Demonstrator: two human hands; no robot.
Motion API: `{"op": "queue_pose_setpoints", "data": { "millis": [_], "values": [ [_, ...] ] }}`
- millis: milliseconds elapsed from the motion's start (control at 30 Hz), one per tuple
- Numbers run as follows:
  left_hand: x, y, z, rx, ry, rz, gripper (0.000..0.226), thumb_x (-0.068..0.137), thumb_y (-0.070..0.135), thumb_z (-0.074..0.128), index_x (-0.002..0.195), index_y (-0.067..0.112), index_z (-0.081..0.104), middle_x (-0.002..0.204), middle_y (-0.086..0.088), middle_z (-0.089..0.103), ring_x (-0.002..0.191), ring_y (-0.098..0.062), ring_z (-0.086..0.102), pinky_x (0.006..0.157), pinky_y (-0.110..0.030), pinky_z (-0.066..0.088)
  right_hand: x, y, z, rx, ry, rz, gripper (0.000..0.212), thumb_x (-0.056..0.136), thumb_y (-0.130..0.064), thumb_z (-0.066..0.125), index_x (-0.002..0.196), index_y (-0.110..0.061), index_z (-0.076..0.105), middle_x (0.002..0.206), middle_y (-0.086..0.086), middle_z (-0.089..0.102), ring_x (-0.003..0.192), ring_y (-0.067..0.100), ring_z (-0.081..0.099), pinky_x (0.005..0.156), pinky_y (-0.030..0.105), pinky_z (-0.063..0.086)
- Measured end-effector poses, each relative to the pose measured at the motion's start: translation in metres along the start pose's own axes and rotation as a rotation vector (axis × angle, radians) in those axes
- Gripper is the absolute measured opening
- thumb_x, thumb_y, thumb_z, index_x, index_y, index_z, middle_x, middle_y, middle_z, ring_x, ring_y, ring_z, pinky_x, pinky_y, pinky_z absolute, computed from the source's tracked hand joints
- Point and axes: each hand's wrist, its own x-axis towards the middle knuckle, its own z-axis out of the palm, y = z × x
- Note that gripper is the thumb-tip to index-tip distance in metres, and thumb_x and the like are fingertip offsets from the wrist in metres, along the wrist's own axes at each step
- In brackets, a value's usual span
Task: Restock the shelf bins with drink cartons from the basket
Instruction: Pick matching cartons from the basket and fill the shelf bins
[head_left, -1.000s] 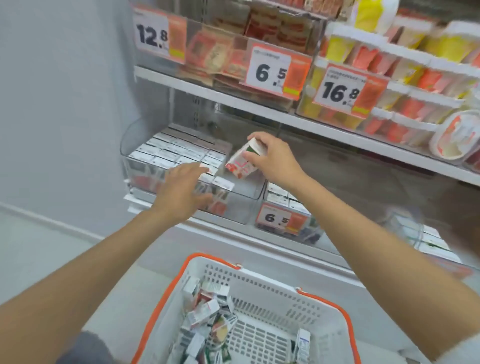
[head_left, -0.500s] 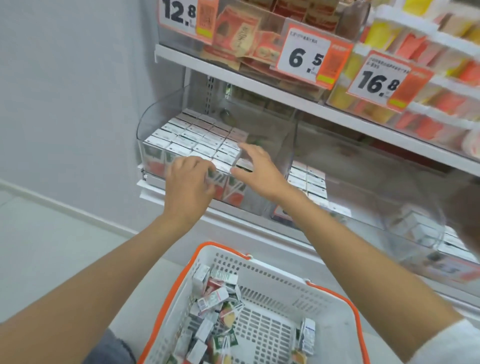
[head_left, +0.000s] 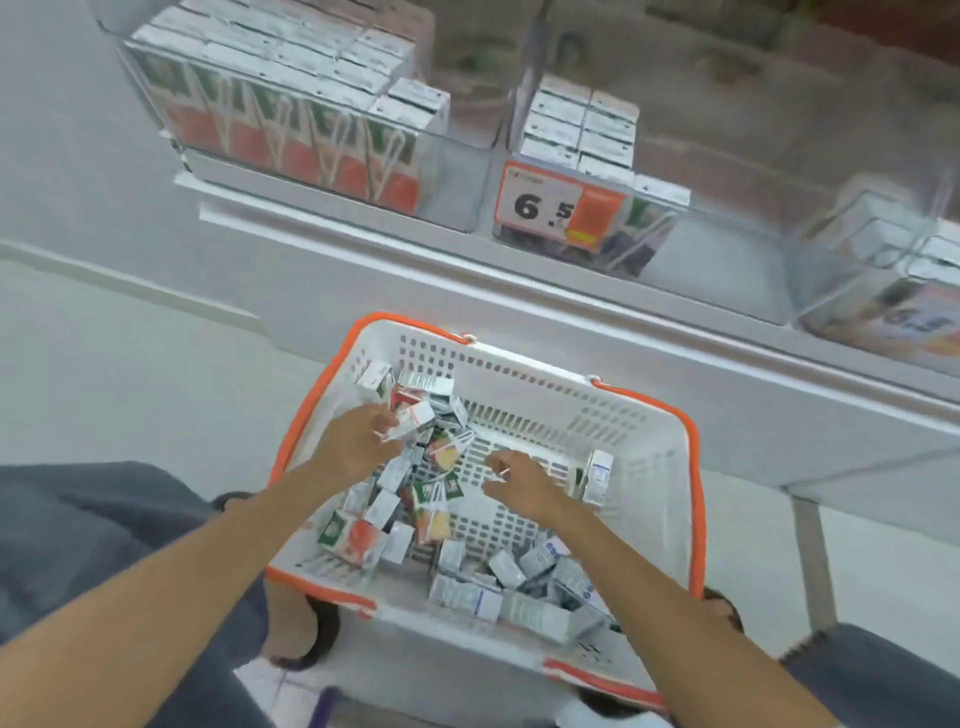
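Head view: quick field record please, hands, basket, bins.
left hand: in the basket, fingers around a red-and-white drink carton
right hand: over the basket floor, fingers curled, nothing clearly held
basket: white, orange rim, loose cartons piled mostly on its left and near side
left bin: nearly full, cartons upright in rows
middle bin: partly filled, 6.5 price tag on its front

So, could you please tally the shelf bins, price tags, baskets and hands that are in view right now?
Clear shelf bins: 3
Price tags: 2
Basket: 1
Hands: 2
Total: 8
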Motion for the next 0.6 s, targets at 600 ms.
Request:
{"op": "queue_pose_setpoints", "data": {
  "millis": [600],
  "values": [
    [0.022, -0.034, 0.049, -0.124, -0.310, -0.149, 0.073, 0.074, 0.029, 0.082, 0.137, 0.031, 0.044, 0.124, 0.016, 0.050, 0.114, -0.006, 0.048, 0.093, -0.023, 0.038, 0.050, -0.004, 0.044, 0.542, -0.051, -0.091, 0.039, 0.080, -0.023, 0.079, 0.102, -0.025, 0.047, 0.107, -0.004, 0.059, 0.097, 0.014, 0.059, 0.075, 0.025, 0.048]
  ]
}}
